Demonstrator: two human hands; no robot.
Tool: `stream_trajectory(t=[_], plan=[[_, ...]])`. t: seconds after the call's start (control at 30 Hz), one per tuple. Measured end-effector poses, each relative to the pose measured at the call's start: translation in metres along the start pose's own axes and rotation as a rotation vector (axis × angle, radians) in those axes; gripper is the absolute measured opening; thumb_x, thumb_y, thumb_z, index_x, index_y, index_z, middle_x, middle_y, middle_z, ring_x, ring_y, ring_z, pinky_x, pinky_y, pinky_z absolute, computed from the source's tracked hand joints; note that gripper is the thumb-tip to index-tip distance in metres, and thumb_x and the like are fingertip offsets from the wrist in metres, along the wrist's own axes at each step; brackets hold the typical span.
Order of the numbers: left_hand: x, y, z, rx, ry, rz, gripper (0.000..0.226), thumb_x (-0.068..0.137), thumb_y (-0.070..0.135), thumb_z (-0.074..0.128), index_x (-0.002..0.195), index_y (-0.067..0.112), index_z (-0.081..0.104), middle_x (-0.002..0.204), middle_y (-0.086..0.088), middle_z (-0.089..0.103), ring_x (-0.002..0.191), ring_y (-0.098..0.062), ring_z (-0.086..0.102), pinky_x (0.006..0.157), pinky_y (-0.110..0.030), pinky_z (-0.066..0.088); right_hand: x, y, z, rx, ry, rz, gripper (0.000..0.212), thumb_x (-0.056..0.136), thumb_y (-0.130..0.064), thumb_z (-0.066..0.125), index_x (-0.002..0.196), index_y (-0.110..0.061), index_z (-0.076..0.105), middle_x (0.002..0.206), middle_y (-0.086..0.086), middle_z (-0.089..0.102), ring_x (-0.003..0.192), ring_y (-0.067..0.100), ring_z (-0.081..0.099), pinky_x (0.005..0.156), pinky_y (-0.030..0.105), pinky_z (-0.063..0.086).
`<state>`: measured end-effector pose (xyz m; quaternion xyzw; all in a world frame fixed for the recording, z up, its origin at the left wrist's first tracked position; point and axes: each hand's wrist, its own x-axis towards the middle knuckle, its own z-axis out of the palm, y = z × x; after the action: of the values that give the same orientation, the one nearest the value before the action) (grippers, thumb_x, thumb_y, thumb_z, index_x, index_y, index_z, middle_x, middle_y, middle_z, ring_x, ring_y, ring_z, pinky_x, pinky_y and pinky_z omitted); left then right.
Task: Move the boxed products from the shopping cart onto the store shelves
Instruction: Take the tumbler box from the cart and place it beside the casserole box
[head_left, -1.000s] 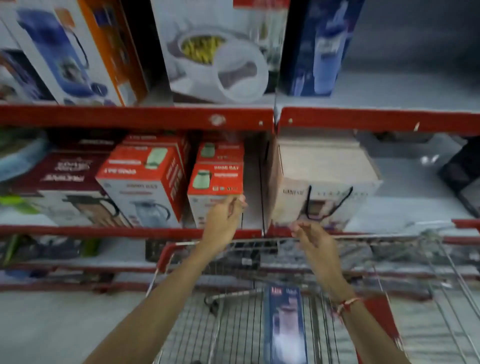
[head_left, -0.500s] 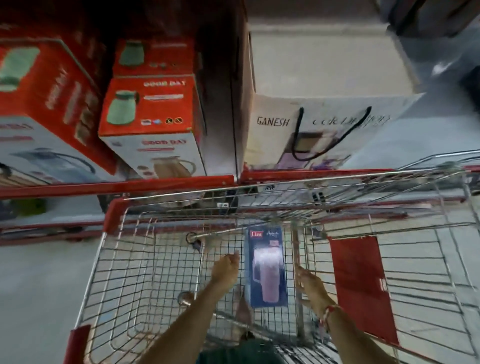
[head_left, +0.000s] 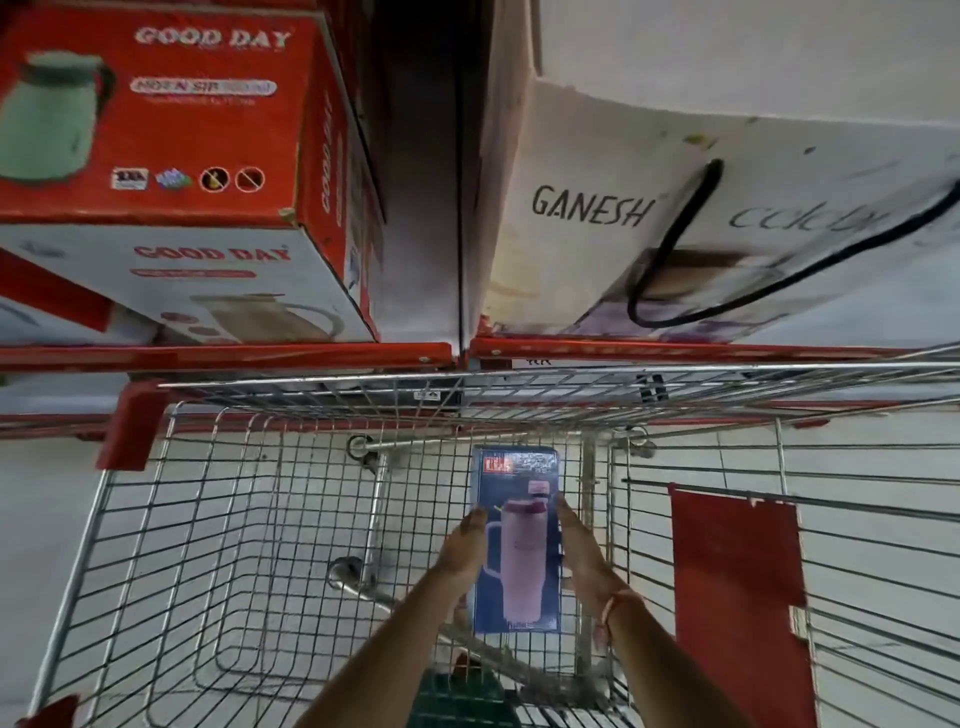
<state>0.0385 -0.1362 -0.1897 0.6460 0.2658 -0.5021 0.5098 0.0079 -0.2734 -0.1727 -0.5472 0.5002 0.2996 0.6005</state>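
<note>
A tall blue box picturing a pink mug lies flat on the floor of the wire shopping cart, right of the cart's middle. My left hand presses against the box's left long side, fingers straight. My right hand, with a red thread on its wrist, presses against the right long side. The box is held between the two palms and still rests on the wire floor. Above the cart runs the red front edge of the store shelf.
On the shelf a red and white Good Day kettle box stands at the left and a large white Ganesh box at the right, with a dark gap between them. A red flap hangs on the cart's right side.
My hands dropped from the shelf front into the cart, then closed in on the blue box from both sides. My view tilted down and moved closer.
</note>
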Motion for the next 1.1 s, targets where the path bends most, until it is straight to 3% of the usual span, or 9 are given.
stream_trajectory(t=[0.2,0.3,0.4,0.47,0.6,0.7,0.8,1.0,1.1], plan=[[-0.063,0.013,-0.029,0.226,0.142,0.150,0.060,0.096,0.055,0.017,0.130,0.023,0.054,0.081,0.007,0.063,0.073,-0.015,0.064,0.066,-0.031,0.057,-0.047,-0.015,0.003,-0.002,0.034,-0.018,0.050,0.087,-0.057,0.053,0.129,-0.030,0.053,0.131,0.008,0.058,0.114,0.033,0.056,0.085,0.046,0.052],[-0.105,0.022,-0.045,0.146,0.142,0.186,0.055,0.095,0.057,0.024,0.120,0.027,0.061,0.098,0.003,0.062,0.090,-0.019,0.063,0.085,-0.041,0.057,-0.095,-0.026,0.003,0.010,-0.033,-0.065,0.054,0.084,-0.054,0.058,0.133,-0.034,0.049,0.135,0.007,0.056,0.104,0.026,0.056,0.077,0.042,0.053],[-0.154,0.027,-0.057,0.049,0.124,0.224,0.044,0.093,0.058,0.029,0.108,0.033,0.061,0.102,0.002,0.063,0.086,-0.010,0.064,0.060,-0.024,0.058,-0.144,-0.029,-0.001,-0.005,-0.083,-0.146,0.048,0.085,-0.051,0.060,0.129,-0.036,0.051,0.127,0.002,0.061,0.110,0.026,0.059,0.097,0.053,0.049],[-0.190,0.027,-0.064,0.039,0.124,0.274,0.037,0.093,0.056,0.032,0.109,0.035,0.058,0.102,0.005,0.062,0.090,-0.011,0.064,0.066,-0.026,0.059,-0.179,-0.028,-0.003,-0.016,-0.107,-0.207,0.047,0.086,-0.045,0.061,0.131,-0.038,0.051,0.117,-0.003,0.065,0.110,0.026,0.062,0.099,0.054,0.048],[-0.242,0.022,-0.073,-0.022,0.140,0.348,0.029,0.095,0.051,0.031,0.101,0.038,0.056,0.092,0.012,0.059,0.082,-0.003,0.062,0.056,-0.020,0.057,-0.232,-0.026,-0.005,-0.031,-0.170,-0.273,0.048,0.091,-0.026,0.059,0.137,-0.034,0.047,0.108,-0.008,0.065,0.103,0.021,0.063,0.087,0.043,0.055],[-0.271,0.019,-0.075,-0.039,0.153,0.396,0.029,0.095,0.052,0.034,0.088,0.039,0.059,0.089,0.016,0.062,0.086,-0.007,0.065,0.070,-0.032,0.060,-0.257,-0.023,-0.004,-0.075,-0.185,-0.341,0.052,0.091,-0.020,0.061,0.139,-0.033,0.045,0.092,-0.015,0.067,0.088,0.008,0.063,0.068,0.029,0.057],[-0.288,0.018,-0.078,-0.052,0.169,0.482,0.027,0.092,0.053,0.039,0.085,0.042,0.063,0.080,0.026,0.066,0.077,0.006,0.064,0.051,-0.016,0.055,-0.276,-0.026,-0.003,-0.098,-0.181,-0.439,0.052,0.090,-0.016,0.062,0.135,-0.037,0.048,0.079,-0.024,0.071,0.076,-0.004,0.065,0.054,0.017,0.055],[-0.334,0.046,-0.082,-0.089,0.165,0.773,0.036,0.082,0.062,0.047,0.111,0.047,0.064,0.103,0.018,0.075,0.097,-0.005,0.070,0.082,-0.032,0.058,-0.331,-0.055,-0.005,-0.076,-0.158,-0.711,0.054,0.088,-0.015,0.064,0.131,-0.044,0.051,0.110,-0.013,0.074,0.101,0.009,0.069,0.088,0.037,0.054],[-0.362,0.068,-0.082,-0.130,0.147,0.905,0.034,0.077,0.060,0.052,0.110,0.054,0.062,0.112,0.016,0.072,0.103,-0.007,0.068,0.088,-0.038,0.057,-0.358,-0.076,-0.010,-0.049,-0.146,-0.849,0.053,0.087,-0.013,0.065,0.126,-0.048,0.055,0.110,-0.016,0.074,0.099,0.007,0.070,0.087,0.036,0.056]])
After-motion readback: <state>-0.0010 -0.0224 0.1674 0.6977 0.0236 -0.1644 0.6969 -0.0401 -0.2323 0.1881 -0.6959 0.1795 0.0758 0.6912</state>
